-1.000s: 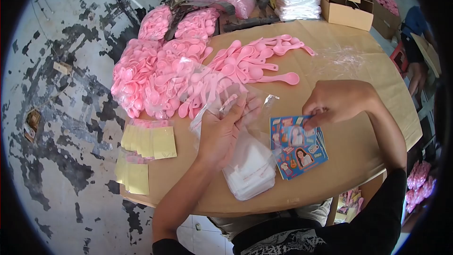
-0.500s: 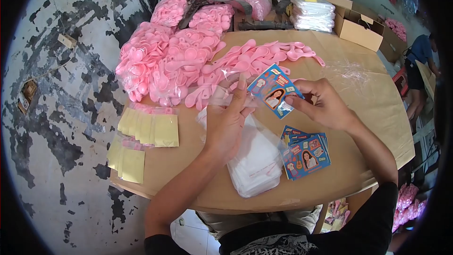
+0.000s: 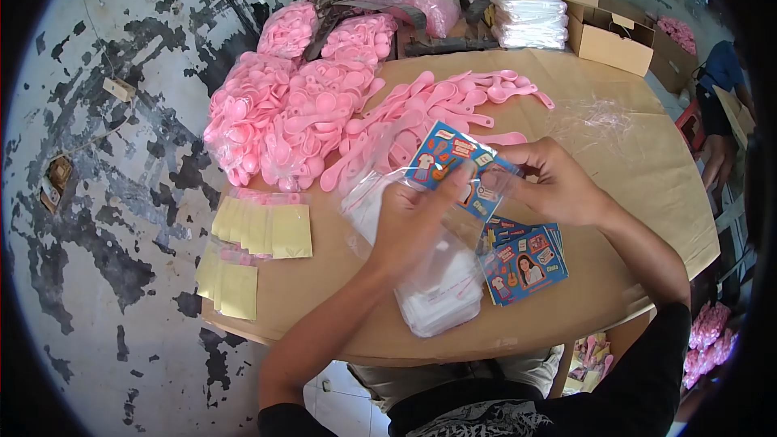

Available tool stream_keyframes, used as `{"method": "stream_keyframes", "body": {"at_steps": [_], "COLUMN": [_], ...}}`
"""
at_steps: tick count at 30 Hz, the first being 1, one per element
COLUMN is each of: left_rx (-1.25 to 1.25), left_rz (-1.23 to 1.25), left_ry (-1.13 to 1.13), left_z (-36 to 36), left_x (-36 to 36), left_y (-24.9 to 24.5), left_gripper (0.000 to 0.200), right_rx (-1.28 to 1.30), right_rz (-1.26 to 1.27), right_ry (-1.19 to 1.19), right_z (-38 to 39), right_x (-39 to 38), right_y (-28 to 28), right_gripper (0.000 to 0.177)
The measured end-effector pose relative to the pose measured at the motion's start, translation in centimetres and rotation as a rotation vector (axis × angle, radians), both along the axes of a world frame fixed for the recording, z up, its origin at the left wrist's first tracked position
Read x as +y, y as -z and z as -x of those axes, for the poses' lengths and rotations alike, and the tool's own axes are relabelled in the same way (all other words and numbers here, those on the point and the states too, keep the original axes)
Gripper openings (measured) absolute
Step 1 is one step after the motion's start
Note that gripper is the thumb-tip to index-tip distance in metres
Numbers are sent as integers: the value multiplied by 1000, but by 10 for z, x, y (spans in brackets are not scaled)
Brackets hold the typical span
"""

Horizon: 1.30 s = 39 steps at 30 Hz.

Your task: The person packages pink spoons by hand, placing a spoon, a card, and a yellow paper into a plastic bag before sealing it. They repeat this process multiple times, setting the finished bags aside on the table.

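Observation:
My left hand (image 3: pixel 417 218) pinches a blue printed card (image 3: pixel 441 154) together with clear plastic film. At the card's right side, my right hand (image 3: pixel 558 182) is closed on its edge and the film; where card and film overlap is hard to make out. Below my hands lies a stack of clear plastic bags (image 3: pixel 441 291). Just right of it sits a pile of blue cards (image 3: pixel 528 265). Loose pink spoons (image 3: pixel 441 97) are spread beyond my hands.
Bags full of pink spoons (image 3: pixel 303 113) are heaped at the back left. Yellow packets (image 3: pixel 279 231) lie at the left. Behind the table stand stacked clear packs (image 3: pixel 530 20) and an open cardboard box (image 3: pixel 611 40). Another person (image 3: pixel 720 89) is at the far right.
The card has moved left and slightly down, and my left thumb now lies over it. Both hands have come lower. The view has shifted slightly.

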<state>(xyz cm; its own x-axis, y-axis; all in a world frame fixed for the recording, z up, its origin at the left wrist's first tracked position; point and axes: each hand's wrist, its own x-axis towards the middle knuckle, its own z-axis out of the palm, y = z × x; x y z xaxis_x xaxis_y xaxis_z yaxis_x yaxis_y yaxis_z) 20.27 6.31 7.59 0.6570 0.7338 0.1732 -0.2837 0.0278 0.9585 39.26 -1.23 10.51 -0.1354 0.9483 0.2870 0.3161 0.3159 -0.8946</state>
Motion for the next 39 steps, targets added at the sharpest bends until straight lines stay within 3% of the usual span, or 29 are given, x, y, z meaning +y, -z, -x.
{"method": "stream_keyframes", "body": {"at_steps": [2, 4, 8, 11, 14, 17, 18, 21, 24, 27, 28, 31, 34, 37, 39], "left_rx": [-18, -97, -465, -422, -448, -214, -298, -554, -492, -311, -315, -308, -283, -307, -362], "left_rz": [-117, -134, 242, 225, -91, -412, -314, 44, -85, -200, -202, -181, -169, -162, -136], "left_ry": [73, 33, 141, 146, 160, 136, 110, -20, -82, -67, -53, -22, -19, -21, -17], "left_z": [-1, -2, 8, 14, 7, 18, 21, 26, 27, 26, 26, 23, 23, 24, 23], "left_x": [-5, -6, -1, 1, -7, 5, 14, 23, 34, 43, 44, 41, 41, 44, 44], "left_y": [0, 2, -29, -29, -21, -6, -1, -22, -31, -17, -15, -8, -8, -9, -12], "left_gripper": [30, 36, 44, 42, 40, 39, 39, 45, 51, 57, 57, 58, 57, 55, 53], "right_rx": [139, 94, 69, 125, -33, 67, -2, -244, -652, -1037, -952, -963, -956, -861, -455], "right_rz": [-86, 10, -32, -79, -58, -207, -334, -41, -73, -234, -15, 227, 17, -11, -14], "right_ry": [12, 47, 115, 127, 62, -45, -94, 46, 280, 308, 304, 210, 166, 206, 231], "right_z": [9, 11, 18, 35, 33, 35, 34, -9, -48, -58, -59, -55, -67, -61, -58], "right_x": [1, -3, -2, -1, -1, 18, 23, 44, 72, 68, 69, 46, 39, 25, 24], "right_y": [7, 1, 1, -9, -13, 9, -1, -20, 8, 45, 43, 20, 24, 3, -2], "right_gripper": [24, 22, 19, 18, 21, 22, 26, 31, 33, 29, 27, 26, 25, 22, 19]}}
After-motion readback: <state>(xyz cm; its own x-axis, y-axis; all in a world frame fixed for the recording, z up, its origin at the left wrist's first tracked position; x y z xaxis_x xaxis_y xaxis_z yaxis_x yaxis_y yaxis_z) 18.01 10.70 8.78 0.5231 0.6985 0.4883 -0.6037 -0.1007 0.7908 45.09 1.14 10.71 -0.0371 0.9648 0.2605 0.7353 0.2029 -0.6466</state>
